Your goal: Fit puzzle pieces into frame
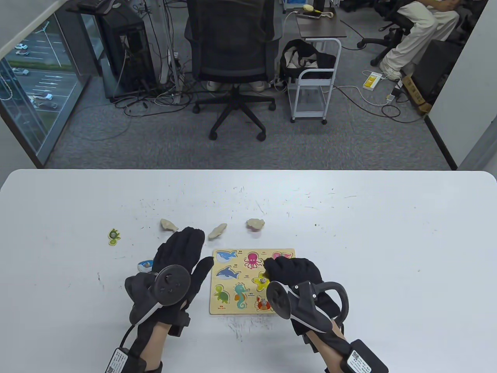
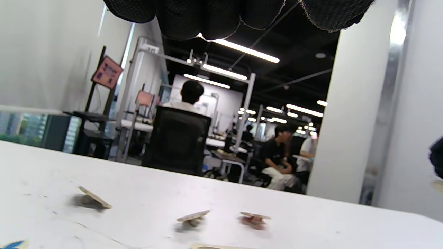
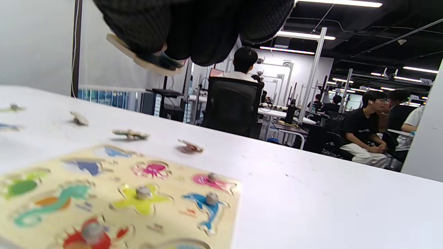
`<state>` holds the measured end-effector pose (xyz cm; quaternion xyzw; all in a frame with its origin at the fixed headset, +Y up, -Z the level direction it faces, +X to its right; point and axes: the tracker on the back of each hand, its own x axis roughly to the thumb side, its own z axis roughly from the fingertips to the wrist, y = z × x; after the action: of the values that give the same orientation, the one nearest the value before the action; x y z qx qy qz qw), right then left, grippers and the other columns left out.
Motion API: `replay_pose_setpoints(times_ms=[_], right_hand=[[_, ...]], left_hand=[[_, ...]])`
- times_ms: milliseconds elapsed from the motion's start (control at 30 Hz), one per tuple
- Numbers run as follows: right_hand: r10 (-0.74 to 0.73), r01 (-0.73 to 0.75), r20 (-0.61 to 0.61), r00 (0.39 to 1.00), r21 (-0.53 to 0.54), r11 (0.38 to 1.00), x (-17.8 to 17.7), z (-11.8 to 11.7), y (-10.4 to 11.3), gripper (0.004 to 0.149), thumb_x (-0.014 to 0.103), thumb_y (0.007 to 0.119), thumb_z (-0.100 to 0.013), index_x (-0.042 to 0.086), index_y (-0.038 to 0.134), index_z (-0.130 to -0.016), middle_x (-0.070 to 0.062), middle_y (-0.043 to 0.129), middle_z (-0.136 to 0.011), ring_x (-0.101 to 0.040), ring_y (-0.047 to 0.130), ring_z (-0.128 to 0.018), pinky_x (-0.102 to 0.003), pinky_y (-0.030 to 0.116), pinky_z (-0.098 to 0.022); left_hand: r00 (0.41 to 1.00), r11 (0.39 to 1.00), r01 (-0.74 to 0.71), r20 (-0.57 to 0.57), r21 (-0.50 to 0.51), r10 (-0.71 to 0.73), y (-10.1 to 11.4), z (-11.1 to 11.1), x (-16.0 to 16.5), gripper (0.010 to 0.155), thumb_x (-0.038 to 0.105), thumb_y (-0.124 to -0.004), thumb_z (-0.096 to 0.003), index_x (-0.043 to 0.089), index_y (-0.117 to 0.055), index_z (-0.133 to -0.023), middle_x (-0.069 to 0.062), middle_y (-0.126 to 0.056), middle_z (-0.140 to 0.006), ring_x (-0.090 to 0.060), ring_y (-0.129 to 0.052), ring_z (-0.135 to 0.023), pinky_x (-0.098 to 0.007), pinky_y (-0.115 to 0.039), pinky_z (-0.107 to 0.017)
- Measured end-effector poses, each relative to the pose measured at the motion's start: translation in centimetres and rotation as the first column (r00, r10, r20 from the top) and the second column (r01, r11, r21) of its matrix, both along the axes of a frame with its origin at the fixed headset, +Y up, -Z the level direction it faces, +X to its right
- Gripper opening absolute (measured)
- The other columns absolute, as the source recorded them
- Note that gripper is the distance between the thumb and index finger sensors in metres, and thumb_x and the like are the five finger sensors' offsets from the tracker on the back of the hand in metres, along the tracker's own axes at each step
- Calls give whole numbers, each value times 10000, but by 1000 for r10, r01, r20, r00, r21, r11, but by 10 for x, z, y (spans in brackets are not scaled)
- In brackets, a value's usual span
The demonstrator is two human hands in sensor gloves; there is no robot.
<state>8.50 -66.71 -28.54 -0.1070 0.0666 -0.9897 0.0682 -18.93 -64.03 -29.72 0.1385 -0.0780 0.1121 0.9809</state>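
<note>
Frame (image 1: 233, 307) lay flat on table (image 1: 388, 241) between the hands, some slots filled, pegs up. Right hand (image 1: 295, 274) hovered over its right side, fingers curled, pinching a piece (image 3: 138, 57) clear of the board, probably lining up a slot. Left hand (image 1: 182, 256) rested open and flat just left of the frame, holding nothing, likely steadying. Spare pieces (image 1: 217, 231) lay face down beyond the frame; a turtle (image 1: 113, 236) sat far left.

My wooden puzzle board (image 1: 233, 309) lies flat near the table's front edge, printed with bright sea animals. Pegged pieces sit in its right slots: a yellow starfish (image 3: 142, 200) and a red crab (image 3: 90, 235). Three pieces lie face-down beyond it; a green turtle piece (image 1: 113, 236) lies face-up far left.
</note>
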Motion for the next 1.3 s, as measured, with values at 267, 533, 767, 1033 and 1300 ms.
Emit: replay_pose_setpoints(times_ms=[267,533,767,1033,1300], right_hand=[[82,-74,53,995,-138,988,18,-9,-37,443,422,869,-473,389,762,-902,111,876,-901,-145,928,-774,-432,728,-688],[112,-97,55,992,-214,972,22,-13,-62,443,426,870,-471,390,763,-900,110,879,-895,-143,930,-771,-431,728,-687],[173,-158,39,984,-245,957,17,-14,-77,442,428,869,-470,392,763,-897,114,880,-894,-141,930,-770,-430,728,-687],[203,-189,25,979,-263,946,13,-15,-88,440,430,868,-470,394,764,-896,115,881,-891,-140,930,-769,-430,730,-686],[216,-201,25,976,-274,940,11,-17,-90,439,437,864,-471,391,765,-896,117,883,-887,-137,932,-764,-428,730,-684]], left_hand=[[992,993,116,-51,-17,-117,-3,-2,3,742,644,-656,-534,319,-491,-1181,-45,-585,-1267,-363,-591,-1148,-590,-552,-822],[995,995,92,-44,-27,-93,-4,-3,3,735,639,-654,-537,317,-498,-1179,-46,-601,-1261,-363,-603,-1143,-590,-556,-820],[994,995,98,-36,-31,-99,-4,-2,5,730,639,-652,-537,320,-501,-1177,-41,-611,-1257,-357,-613,-1141,-589,-557,-820],[995,995,93,-27,-42,-94,-5,-3,6,727,638,-652,-537,323,-507,-1175,-40,-627,-1251,-353,-634,-1133,-584,-568,-817],[995,994,101,-24,-48,-102,-5,-3,8,722,640,-650,-538,328,-509,-1174,-43,-621,-1253,-353,-631,-1134,-584,-568,-818]])
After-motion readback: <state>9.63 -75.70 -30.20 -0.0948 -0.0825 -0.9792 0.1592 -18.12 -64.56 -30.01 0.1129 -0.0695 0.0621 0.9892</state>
